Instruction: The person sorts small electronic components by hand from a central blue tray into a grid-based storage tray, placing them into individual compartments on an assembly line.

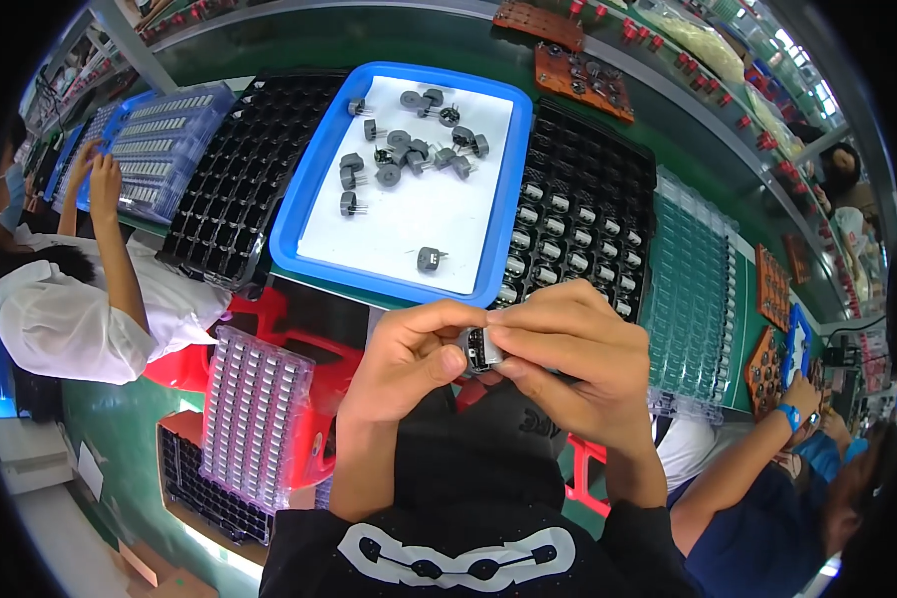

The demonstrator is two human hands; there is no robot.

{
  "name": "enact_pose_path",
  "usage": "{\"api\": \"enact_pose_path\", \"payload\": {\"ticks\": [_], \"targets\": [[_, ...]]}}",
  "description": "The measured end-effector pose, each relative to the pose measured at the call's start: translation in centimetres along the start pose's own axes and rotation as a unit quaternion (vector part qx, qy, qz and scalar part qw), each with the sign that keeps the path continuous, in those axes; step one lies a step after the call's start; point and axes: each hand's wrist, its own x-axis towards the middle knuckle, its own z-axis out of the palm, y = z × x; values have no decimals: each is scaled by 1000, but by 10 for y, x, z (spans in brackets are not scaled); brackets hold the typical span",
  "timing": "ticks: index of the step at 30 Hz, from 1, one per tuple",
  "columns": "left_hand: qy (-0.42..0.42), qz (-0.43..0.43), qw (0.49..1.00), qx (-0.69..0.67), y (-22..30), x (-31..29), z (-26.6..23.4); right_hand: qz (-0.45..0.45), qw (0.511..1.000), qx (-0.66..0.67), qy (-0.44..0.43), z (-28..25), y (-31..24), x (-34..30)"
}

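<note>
Silver-and-black part (484,350) pinched between left hand (401,361) and right hand (580,351), about equally near. Dark face toward left hand; long axis unclear. Blue tray (514,169) just beyond.

- And there, small parts (399,139) on a sheet (399,227) inside the shallow tray (511,169)
- Left of that, a celled tray (254,164)
- Right, a pocketed tray (593,164), then a blister tray (683,289) beyond
</note>
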Motion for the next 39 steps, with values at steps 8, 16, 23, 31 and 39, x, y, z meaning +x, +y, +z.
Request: {"api": "enact_pose_path", "payload": {"ticks": [8, 16, 23, 31, 39], "targets": [[-8, 14, 1000, -7, 2, 2, 10, 15, 1000, 12, 14, 0, -2, -5], [1, -27, 998, -59, 5, 3, 13, 13, 999, -34, 26, 6, 0, -11], [-11, -94, 991, -95, 0, 7, 8, 83, 996, 21, -3, 8, 8, -21], [10, -171, 980, -97, -7, 13, 7, 97, 995, 19, 0, 5, 19, -30], [31, -203, 978, -29, -5, 20, 18, 303, 925, 219, 72, 4, 35, -40]]}}
